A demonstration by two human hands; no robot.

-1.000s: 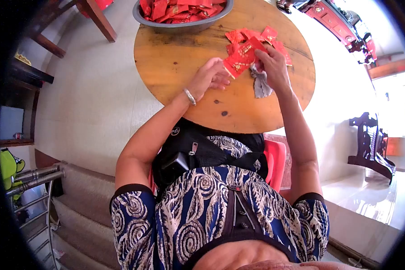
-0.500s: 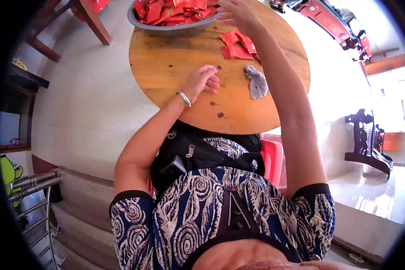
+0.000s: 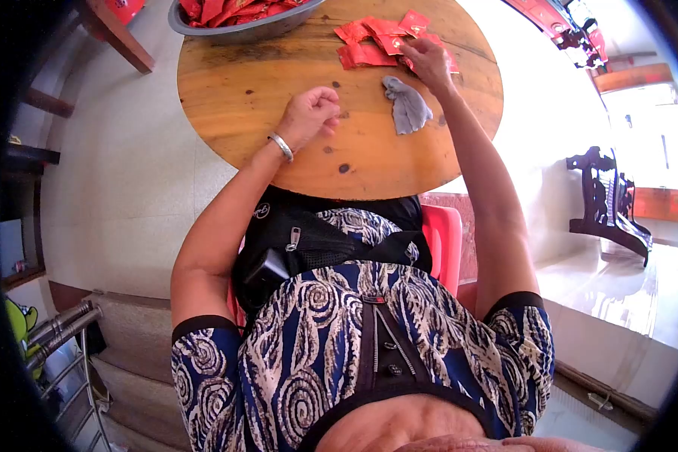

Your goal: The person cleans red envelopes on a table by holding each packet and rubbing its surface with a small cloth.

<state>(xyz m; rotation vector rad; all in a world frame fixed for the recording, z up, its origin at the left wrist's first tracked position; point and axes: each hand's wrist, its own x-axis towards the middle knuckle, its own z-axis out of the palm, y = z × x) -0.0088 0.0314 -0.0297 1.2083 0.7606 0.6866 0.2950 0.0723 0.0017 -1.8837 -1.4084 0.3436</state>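
My right hand [image 3: 429, 66] is over the loose pile of small red packets [image 3: 364, 55] on the round wooden table. Its fingertips are pinched at the edge of one red packet [image 3: 389, 43] with gold print. Several packets lie around and partly under that hand. My left hand [image 3: 307, 119], with a silver bangle at the wrist, hovers or rests over the near left part of the tabletop. Its fingers are curled in, and nothing shows in them. A crumpled grey cloth [image 3: 409, 107] lies between the two hands, touching neither.
A grey basin [image 3: 252, 29] full of red packets stands at the far left of the round table [image 3: 237, 120]. A pink plastic chair [image 3: 443, 245] is under me. Dark carved wooden furniture [image 3: 603, 200] stands to the right; a metal railing [image 3: 60, 335] runs beside steps at the left.
My right hand has moved from beside the basin back towards me, onto the loose packets, which now cover more of the table. The view has shifted; my left hand stays curled.
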